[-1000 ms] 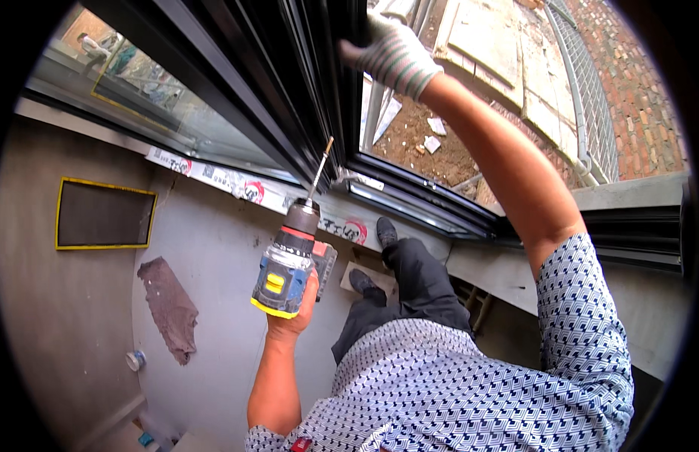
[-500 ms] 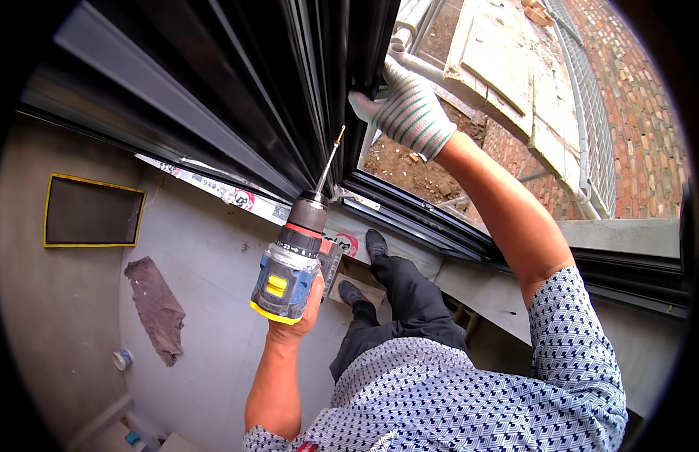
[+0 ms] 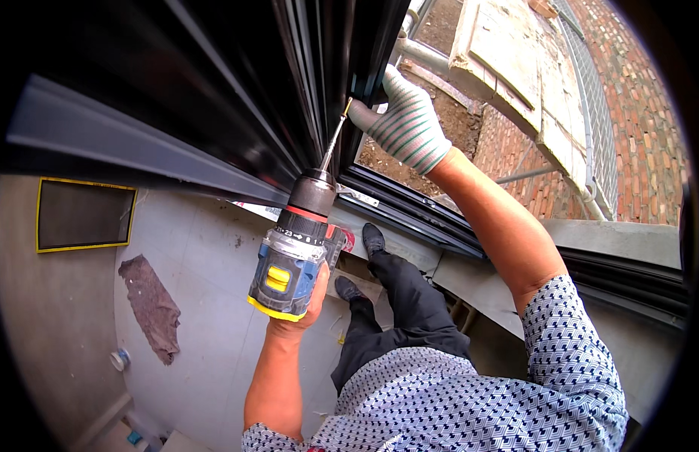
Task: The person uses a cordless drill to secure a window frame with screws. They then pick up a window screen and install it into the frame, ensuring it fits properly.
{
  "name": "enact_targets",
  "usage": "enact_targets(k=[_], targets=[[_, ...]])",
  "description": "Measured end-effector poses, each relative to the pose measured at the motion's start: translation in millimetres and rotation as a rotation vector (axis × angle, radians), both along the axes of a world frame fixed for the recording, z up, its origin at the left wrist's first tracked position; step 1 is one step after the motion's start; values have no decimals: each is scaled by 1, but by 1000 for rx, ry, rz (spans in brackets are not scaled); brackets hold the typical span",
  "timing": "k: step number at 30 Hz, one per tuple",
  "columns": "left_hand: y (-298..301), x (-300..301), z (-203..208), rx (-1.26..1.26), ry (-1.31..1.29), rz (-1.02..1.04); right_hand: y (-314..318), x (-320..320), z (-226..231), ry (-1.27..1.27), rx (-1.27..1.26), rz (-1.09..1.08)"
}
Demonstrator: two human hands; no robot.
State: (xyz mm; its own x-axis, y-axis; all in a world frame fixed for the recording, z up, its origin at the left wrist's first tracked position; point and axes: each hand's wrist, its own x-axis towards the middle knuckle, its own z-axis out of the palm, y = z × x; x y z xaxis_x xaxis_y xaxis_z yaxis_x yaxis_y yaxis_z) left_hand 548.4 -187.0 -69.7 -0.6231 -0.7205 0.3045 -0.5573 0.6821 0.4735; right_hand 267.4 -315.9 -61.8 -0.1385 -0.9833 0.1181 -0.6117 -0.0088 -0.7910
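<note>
My left hand (image 3: pixel 317 297) is wrapped around the handle of a cordless drill (image 3: pixel 287 256), blue and black with yellow parts. A long bit (image 3: pixel 333 149) points away from me, with a small brass-coloured screw (image 3: pixel 348 107) at its tip. My right hand (image 3: pixel 406 124), in a white glove with green stripes, grips the edge of the black window frame (image 3: pixel 372 71). Its thumb lies beside the screw, and some fingertips are hidden behind the frame. Just past the drill's chuck, a metal hinge arm (image 3: pixel 358 197) sits on the lower frame.
A dark sash panel (image 3: pixel 138 135) stands open at the left. Beyond the window are a scaffold with boards (image 3: pixel 507 53), a mesh guard and a brick surface (image 3: pixel 635 113). A brown rag (image 3: pixel 150 305) and a yellow-edged dark panel (image 3: pixel 86 215) are at the lower left.
The sash panel has swung towards me and down on the left. The bit and screw have come up close to my right thumb; my right hand has shifted slightly.
</note>
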Motion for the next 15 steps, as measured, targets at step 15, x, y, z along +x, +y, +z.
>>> enact_targets(k=[15], targets=[[-10,-14,14,16,-5,61,4,4,11,186,-3,12]])
